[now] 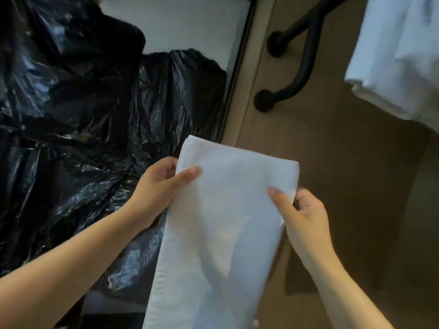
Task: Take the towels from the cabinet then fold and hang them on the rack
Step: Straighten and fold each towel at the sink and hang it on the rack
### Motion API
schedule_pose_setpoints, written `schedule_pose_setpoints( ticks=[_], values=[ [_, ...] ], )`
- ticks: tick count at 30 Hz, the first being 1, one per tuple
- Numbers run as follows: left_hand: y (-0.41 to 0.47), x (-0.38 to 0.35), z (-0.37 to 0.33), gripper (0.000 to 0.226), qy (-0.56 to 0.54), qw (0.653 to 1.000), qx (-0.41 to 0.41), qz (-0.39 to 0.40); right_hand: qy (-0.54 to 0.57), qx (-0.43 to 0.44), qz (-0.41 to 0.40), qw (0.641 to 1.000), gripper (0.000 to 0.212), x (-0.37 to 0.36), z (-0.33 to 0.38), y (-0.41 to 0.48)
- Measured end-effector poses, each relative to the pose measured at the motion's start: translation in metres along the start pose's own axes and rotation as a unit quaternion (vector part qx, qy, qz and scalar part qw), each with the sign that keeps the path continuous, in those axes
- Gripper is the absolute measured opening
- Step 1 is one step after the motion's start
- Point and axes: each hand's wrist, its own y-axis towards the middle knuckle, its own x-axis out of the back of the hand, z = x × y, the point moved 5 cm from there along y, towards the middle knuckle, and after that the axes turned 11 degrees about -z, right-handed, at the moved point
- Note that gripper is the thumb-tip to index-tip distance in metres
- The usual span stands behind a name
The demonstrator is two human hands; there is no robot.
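Towel: the white towel point(225, 210), folded into a long strip, is hanging from both hands at the middle of the view and running down to the 6 o'clock edge.
Left hand: the left hand point(159, 188) is pinching the towel's 9 o'clock edge near the top, with the thumb lying on the front and the fingers curling behind.
Right hand: the right hand point(301, 214) is pinching the 3 o'clock edge a little lower, with the thumb on the front and the fingers curling round the border.
Hands together: they are staying apart, the towel's width between them.
Rack: the black rack point(306, 58) is sitting on the beige wall point(308, 143) at 1 o'clock, well apart from the towel.
Hanging towels: white hanging towels point(399, 55) are showing at 2 o'clock; what is carrying them I cannot tell.
Bags: crumpled black plastic bags point(71, 103) are filling the 9 to 11 o'clock side, reaching behind the left hand.
Surface: a white surface point(190, 27) is showing at 12 o'clock behind the bags.
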Motion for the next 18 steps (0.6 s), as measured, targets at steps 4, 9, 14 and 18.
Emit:
schedule_pose_setpoints(
  ticks=[4, 9, 14, 18],
  values=[
    [0.030, -0.009, -0.031, 0.057, -0.051, 0.999, -0.011, 0.013, 0.038, -0.001, 0.011, 0.999, 0.015, -0.006, 0.036, 0.033],
    [0.035, -0.016, -0.020, 0.053, -0.064, 0.989, 0.064, 0.120, 0.019, 0.023, -0.035, 0.999, 0.016, -0.013, 0.064, 0.062],
    [0.056, -0.034, -0.038, 0.051, -0.108, 0.990, 0.033, 0.084, -0.052, 0.099, -0.051, 0.992, 0.024, -0.015, 0.096, 0.101],
    [0.084, -0.054, -0.066, 0.040, -0.140, 0.989, 0.041, 0.023, -0.100, 0.174, -0.075, 0.977, 0.028, -0.013, 0.127, 0.133]
  ],
)
